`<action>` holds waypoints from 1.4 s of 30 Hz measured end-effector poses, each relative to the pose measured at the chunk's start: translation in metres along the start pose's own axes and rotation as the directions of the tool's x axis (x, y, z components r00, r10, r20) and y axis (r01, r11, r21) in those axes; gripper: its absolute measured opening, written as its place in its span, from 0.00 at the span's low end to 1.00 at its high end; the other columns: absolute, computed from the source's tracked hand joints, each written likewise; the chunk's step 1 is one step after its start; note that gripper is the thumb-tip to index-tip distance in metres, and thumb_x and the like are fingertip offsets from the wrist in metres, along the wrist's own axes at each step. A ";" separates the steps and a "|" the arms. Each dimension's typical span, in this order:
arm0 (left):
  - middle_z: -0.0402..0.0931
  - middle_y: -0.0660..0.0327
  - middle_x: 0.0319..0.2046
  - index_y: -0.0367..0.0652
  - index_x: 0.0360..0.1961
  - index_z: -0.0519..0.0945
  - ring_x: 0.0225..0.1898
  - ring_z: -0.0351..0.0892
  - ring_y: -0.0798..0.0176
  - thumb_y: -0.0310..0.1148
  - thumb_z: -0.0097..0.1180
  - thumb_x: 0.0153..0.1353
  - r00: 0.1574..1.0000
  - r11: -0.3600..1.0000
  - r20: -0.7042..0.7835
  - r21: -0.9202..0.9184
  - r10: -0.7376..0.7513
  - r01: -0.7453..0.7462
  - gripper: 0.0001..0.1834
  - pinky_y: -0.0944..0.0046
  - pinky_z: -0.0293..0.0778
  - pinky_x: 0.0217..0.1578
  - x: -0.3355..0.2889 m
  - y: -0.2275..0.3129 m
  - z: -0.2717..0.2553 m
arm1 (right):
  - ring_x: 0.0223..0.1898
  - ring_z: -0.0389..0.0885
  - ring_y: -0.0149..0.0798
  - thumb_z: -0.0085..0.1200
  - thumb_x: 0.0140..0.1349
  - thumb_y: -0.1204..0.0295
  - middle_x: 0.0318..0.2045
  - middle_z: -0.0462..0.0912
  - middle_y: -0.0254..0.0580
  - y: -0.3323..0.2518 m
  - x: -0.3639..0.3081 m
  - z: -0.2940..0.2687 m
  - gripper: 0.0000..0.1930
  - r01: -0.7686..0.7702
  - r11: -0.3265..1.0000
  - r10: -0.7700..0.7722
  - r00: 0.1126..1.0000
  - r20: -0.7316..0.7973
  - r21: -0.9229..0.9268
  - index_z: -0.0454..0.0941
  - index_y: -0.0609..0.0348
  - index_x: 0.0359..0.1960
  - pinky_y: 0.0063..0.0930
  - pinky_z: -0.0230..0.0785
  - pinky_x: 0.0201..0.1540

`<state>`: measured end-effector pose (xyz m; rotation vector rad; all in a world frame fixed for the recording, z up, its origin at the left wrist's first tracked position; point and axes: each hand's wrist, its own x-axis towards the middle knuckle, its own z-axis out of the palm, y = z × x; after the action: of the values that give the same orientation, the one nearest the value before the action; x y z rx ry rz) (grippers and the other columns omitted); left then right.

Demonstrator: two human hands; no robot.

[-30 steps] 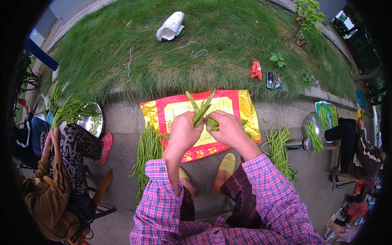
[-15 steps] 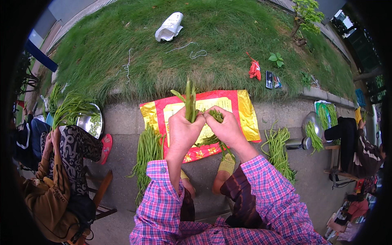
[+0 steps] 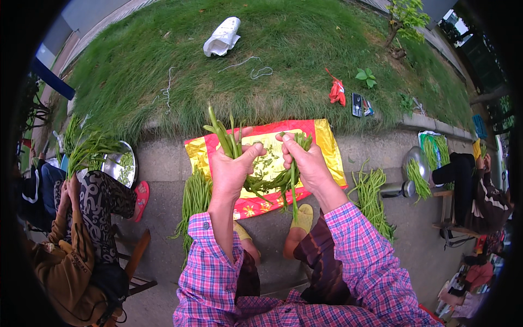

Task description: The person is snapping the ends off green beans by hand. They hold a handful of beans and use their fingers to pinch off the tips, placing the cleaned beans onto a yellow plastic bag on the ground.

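Observation:
My left hand (image 3: 229, 169) is wrapped round a bundle of long green beans (image 3: 220, 133) whose ends stick up past the fingers, with its thumb stretched to the right. A little apart from it, my right hand (image 3: 308, 163) grips more long beans (image 3: 294, 188), some hanging down below the fist. Both hands are over a red and gold plastic sheet (image 3: 330, 155) spread on the pavement. Short bean pieces (image 3: 267, 163) are scattered on its pale middle. A pile of long beans (image 3: 193, 207) lies left of the sheet, and another pile (image 3: 373, 201) right of it.
On the left, a seated person (image 3: 71, 218) holds beans by a metal basin (image 3: 131, 169). Another person (image 3: 485, 191) sits at the right near a metal bowl (image 3: 412, 159). Beyond the kerb, grass holds a white sack (image 3: 222, 38), a red bag (image 3: 337, 91) and a phone-like black object (image 3: 357, 104).
My hands have moved apart from where they met. The left bundle has shifted left and leans that way; the beans in my right hand now hang downward, and the bean pieces on the sheet show more.

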<state>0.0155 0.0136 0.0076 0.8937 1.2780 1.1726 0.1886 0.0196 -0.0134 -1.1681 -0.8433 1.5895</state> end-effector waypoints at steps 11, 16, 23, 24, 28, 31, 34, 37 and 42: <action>0.80 0.68 0.26 0.40 0.44 0.83 0.21 0.71 0.78 0.31 0.66 0.59 0.994 0.999 0.099 -0.001 -0.045 0.045 0.13 0.75 0.67 0.20 0.000 -0.006 -0.004 | 0.20 0.70 0.24 0.64 0.60 0.64 0.19 0.73 0.27 -0.002 -0.004 0.004 0.14 -0.096 0.985 0.094 0.995 0.026 0.146 0.81 0.61 0.41 0.20 0.62 0.24; 0.79 0.69 0.25 0.38 0.35 0.84 0.22 0.71 0.78 0.30 0.64 0.60 0.985 0.980 0.155 0.193 -0.072 0.042 0.06 0.73 0.67 0.22 -0.004 -0.007 -0.001 | 0.21 0.69 0.22 0.63 0.61 0.63 0.20 0.73 0.26 -0.004 -0.007 0.011 0.14 -0.041 0.996 0.037 0.998 0.052 0.081 0.81 0.61 0.41 0.19 0.61 0.24; 0.84 0.64 0.36 0.37 0.46 0.83 0.40 0.79 0.73 0.26 0.61 0.62 0.943 0.961 0.332 0.263 -0.004 -0.088 0.12 0.68 0.75 0.43 -0.009 -0.006 0.005 | 0.23 0.69 0.20 0.62 0.62 0.62 0.25 0.79 0.26 -0.004 -0.009 0.006 0.13 -0.005 0.998 0.010 0.997 0.082 -0.063 0.83 0.60 0.40 0.18 0.60 0.25; 0.84 0.62 0.41 0.39 0.52 0.81 0.44 0.79 0.72 0.26 0.60 0.62 0.932 0.974 0.362 0.200 0.025 -0.104 0.16 0.69 0.74 0.46 -0.007 -0.008 0.005 | 0.23 0.69 0.20 0.62 0.62 0.62 0.26 0.80 0.26 -0.004 -0.009 0.006 0.13 -0.009 0.997 0.015 0.997 0.082 -0.071 0.83 0.60 0.40 0.18 0.60 0.25; 0.83 0.65 0.38 0.38 0.54 0.79 0.42 0.78 0.73 0.26 0.60 0.63 0.930 0.970 0.359 0.244 -0.081 -0.010 0.18 0.69 0.74 0.45 -0.010 0.002 0.009 | 0.23 0.68 0.20 0.61 0.62 0.62 0.26 0.80 0.26 -0.006 -0.009 0.006 0.13 -0.004 0.998 0.007 0.998 0.061 -0.056 0.84 0.59 0.39 0.18 0.59 0.25; 0.82 0.66 0.35 0.39 0.56 0.78 0.40 0.77 0.73 0.26 0.59 0.63 0.920 0.958 0.378 0.285 -0.101 -0.012 0.19 0.69 0.73 0.44 -0.010 0.004 0.007 | 0.23 0.68 0.20 0.61 0.63 0.62 0.24 0.78 0.25 -0.005 -0.008 0.005 0.13 -0.028 0.999 0.030 0.998 0.047 -0.035 0.84 0.59 0.40 0.18 0.59 0.26; 0.81 0.68 0.32 0.39 0.54 0.79 0.34 0.73 0.75 0.30 0.60 0.64 0.917 0.956 0.392 0.290 -0.079 -0.042 0.18 0.70 0.70 0.36 -0.012 0.005 0.007 | 0.23 0.67 0.20 0.60 0.64 0.62 0.22 0.75 0.24 -0.006 -0.008 0.005 0.14 -0.040 0.999 0.042 0.997 0.059 -0.031 0.83 0.60 0.41 0.18 0.59 0.26; 0.80 0.69 0.30 0.39 0.51 0.80 0.25 0.69 0.79 0.34 0.61 0.64 0.916 0.975 0.399 0.216 -0.037 -0.054 0.16 0.73 0.67 0.25 -0.012 -0.002 0.007 | 0.22 0.67 0.21 0.61 0.63 0.61 0.21 0.73 0.24 -0.004 -0.005 0.004 0.13 -0.003 1.000 0.004 0.996 0.087 -0.009 0.83 0.59 0.39 0.19 0.59 0.26; 0.83 0.61 0.34 0.34 0.50 0.79 0.26 0.75 0.75 0.35 0.59 0.66 0.942 0.998 0.332 0.047 -0.053 0.040 0.17 0.72 0.70 0.26 -0.003 -0.006 -0.001 | 0.24 0.69 0.25 0.60 0.63 0.60 0.20 0.70 0.26 -0.007 -0.002 -0.002 0.13 0.039 0.999 -0.039 0.996 0.078 0.008 0.80 0.57 0.40 0.22 0.60 0.30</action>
<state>0.0159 0.0091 0.0025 1.0370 1.0422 0.9143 0.1929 0.0200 -0.0075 -1.0844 -0.9055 1.6135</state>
